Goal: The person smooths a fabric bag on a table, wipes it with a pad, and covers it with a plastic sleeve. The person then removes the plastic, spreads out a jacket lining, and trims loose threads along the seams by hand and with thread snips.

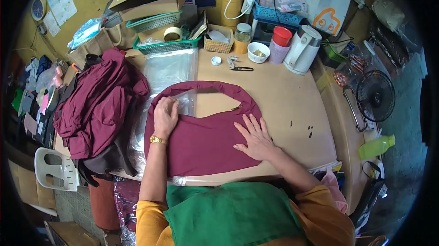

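green cloth (233, 214) | maroon bag (206, 143): flat, lightly creased, looped strap (233, 91) | right grip (253, 135): splayed, unclenched | left grip (165, 117): curled, hold unclear

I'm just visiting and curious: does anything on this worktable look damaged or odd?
Yes: a few dark marks on the tabletop, to the right of the right hand, stand out against the otherwise plain tan surface. Whether they are stains or tears I can't tell. The maroon bag lies flat, with no obvious damage.
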`<state>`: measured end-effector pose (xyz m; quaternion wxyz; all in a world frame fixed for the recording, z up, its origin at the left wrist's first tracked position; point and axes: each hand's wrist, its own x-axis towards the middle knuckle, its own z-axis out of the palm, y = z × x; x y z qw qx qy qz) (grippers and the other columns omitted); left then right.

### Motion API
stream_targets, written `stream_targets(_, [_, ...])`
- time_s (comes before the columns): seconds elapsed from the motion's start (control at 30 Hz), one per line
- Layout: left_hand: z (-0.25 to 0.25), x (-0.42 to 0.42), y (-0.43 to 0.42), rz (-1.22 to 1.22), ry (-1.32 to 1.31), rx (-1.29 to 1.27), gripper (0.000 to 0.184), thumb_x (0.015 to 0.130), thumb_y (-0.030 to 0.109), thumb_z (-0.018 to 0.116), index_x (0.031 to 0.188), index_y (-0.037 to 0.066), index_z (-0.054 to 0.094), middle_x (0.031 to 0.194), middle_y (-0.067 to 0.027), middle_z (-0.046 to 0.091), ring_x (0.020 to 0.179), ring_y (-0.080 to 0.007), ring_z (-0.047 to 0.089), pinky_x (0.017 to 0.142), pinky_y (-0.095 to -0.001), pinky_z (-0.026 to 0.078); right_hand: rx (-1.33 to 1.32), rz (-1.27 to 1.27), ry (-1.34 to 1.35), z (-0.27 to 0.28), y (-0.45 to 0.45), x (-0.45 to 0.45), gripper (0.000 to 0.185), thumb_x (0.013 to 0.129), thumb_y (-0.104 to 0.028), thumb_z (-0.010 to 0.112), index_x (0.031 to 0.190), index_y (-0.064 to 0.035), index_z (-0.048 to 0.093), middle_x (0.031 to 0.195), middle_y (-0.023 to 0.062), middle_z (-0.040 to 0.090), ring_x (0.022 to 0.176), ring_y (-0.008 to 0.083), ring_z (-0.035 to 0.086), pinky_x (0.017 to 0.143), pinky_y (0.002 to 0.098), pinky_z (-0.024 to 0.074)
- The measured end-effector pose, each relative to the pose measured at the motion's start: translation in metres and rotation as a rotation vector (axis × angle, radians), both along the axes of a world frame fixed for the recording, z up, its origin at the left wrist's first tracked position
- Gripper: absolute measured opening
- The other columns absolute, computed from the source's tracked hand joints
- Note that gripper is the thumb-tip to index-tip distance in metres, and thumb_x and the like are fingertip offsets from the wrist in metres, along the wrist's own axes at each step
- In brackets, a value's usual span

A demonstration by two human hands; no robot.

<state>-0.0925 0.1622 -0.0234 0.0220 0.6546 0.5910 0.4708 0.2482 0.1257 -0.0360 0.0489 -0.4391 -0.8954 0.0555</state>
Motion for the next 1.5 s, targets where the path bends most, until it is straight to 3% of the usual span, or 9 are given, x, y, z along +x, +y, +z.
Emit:
stream_targets(0.13, [0.042, 0.070, -0.044, -0.391, 0.197, -0.122, 0.032, 0.087, 0.025, 0.067, 0.113, 0.006, 0.065, 0.114, -0.0154, 0.066, 0.113, -0.0343, 0.059, 0.098, -0.0478, 0.041, -0.148, -0.088, -0.194, 0.030, -0.001, -0.001, 0.078, 0.093, -0.061, 0.046, 0.153, -0.0156, 0.027, 0.159, 0.0212, 0.015, 0.148, 0.0382, 0.011, 0.117, 0.0602, 0.0058])
stream_targets(0.27, [-0.015, 0.106, -0.073, -0.343, 0.593, -0.292, 0.065, 0.093, 0.050, 0.053, 0.145, 0.012, 0.043, 0.154, -0.0131, 0.036, 0.145, -0.0306, 0.027, 0.116, -0.0608, 0.015, -0.003, -0.011, 0.036, 0.002, 0.005, -0.019, 0.078, 0.093, -0.061, 0.046, 0.153, -0.0155, 0.027, 0.159, 0.0197, 0.017, 0.149, 0.0368, 0.011, 0.117, 0.0604, 0.0053])
stream_targets(0.47, [0.028, 0.027, -0.106, -0.133, 0.495, -0.554, 0.073, 0.088, 0.057, 0.056, 0.145, 0.011, 0.045, 0.155, -0.0141, 0.035, 0.146, -0.0356, 0.024, 0.116, -0.0625, 0.010, -0.159, -0.051, 0.186, 0.009, 0.024, 0.028, 0.065, 0.089, -0.043, 0.063, 0.142, -0.0109, 0.044, 0.156, 0.0191, 0.026, 0.148, 0.0352, 0.017, 0.119, 0.0546, 0.0103])
stream_targets(0.67, [0.051, 0.003, -0.175, -0.188, 0.393, -0.715, 0.054, 0.081, 0.017, 0.072, 0.133, 0.013, 0.059, 0.157, -0.0215, 0.027, 0.148, -0.0393, 0.015, 0.118, -0.0563, 0.013, -0.303, 0.125, 0.202, 0.068, -0.035, 0.067, 0.046, 0.075, -0.016, 0.077, 0.115, -0.0084, 0.055, 0.145, 0.0183, 0.039, 0.143, 0.0368, 0.028, 0.116, 0.0491, 0.0245])
stream_targets(0.77, [-0.018, -0.029, -0.170, -0.022, -0.267, -0.328, 0.027, 0.075, -0.006, 0.065, 0.099, 0.002, 0.073, 0.157, -0.0176, 0.031, 0.122, -0.0253, 0.057, 0.092, -0.0318, 0.051, -0.224, 0.054, 0.453, 0.001, -0.025, 0.090, 0.042, 0.076, -0.014, 0.078, 0.112, -0.0078, 0.057, 0.134, 0.0166, 0.045, 0.130, 0.0358, 0.042, 0.106, 0.0451, 0.0360])
stream_targets(0.87, [-0.012, -0.015, -0.161, 0.054, -0.610, -0.331, 0.020, 0.079, -0.005, 0.064, 0.097, 0.001, 0.072, 0.155, -0.0158, 0.035, 0.106, -0.0148, 0.061, 0.082, -0.0269, 0.050, 0.084, -0.412, 0.648, 0.022, -0.032, 0.060, 0.037, 0.075, -0.003, 0.077, 0.107, -0.0069, 0.059, 0.127, 0.0149, 0.045, 0.116, 0.0306, 0.052, 0.097, 0.0378, 0.0444])
stream_targets(1.03, [-0.017, -0.006, -0.159, 0.009, -0.657, -0.299, 0.025, 0.081, -0.004, 0.063, 0.104, 0.002, 0.070, 0.154, -0.0147, 0.035, 0.112, -0.0136, 0.056, 0.085, -0.0253, 0.048, -0.190, -0.477, 0.712, -0.001, -0.031, 0.075, 0.040, 0.079, -0.002, 0.074, 0.114, -0.0055, 0.056, 0.122, 0.0121, 0.048, 0.091, 0.0180, 0.060, 0.081, 0.0289, 0.0501])
stream_targets(1.2, [-0.024, -0.015, -0.166, -0.087, -0.860, -0.439, 0.027, 0.078, -0.006, 0.063, 0.103, 0.000, 0.071, 0.144, -0.0117, 0.045, 0.115, -0.0183, 0.055, 0.096, -0.0304, 0.046, -0.814, -0.534, 1.425, 0.007, -0.040, 0.075, 0.052, 0.078, 0.007, 0.071, 0.125, -0.0014, 0.050, 0.133, 0.0098, 0.044, 0.094, 0.0128, 0.060, 0.076, 0.0284, 0.0544])
stream_targets(1.5, [-0.050, -0.008, -0.170, 0.092, -1.001, -0.432, 0.024, 0.078, -0.012, 0.059, 0.097, -0.002, 0.072, 0.118, -0.0054, 0.051, 0.099, -0.0139, 0.057, 0.079, -0.0254, 0.050, -0.508, -0.626, 1.409, -0.003, -0.042, 0.065, 0.079, 0.072, 0.018, 0.067, 0.138, -0.0088, 0.034, 0.134, 0.0091, 0.042, 0.098, 0.0153, 0.063, 0.075, 0.0247, 0.0561])
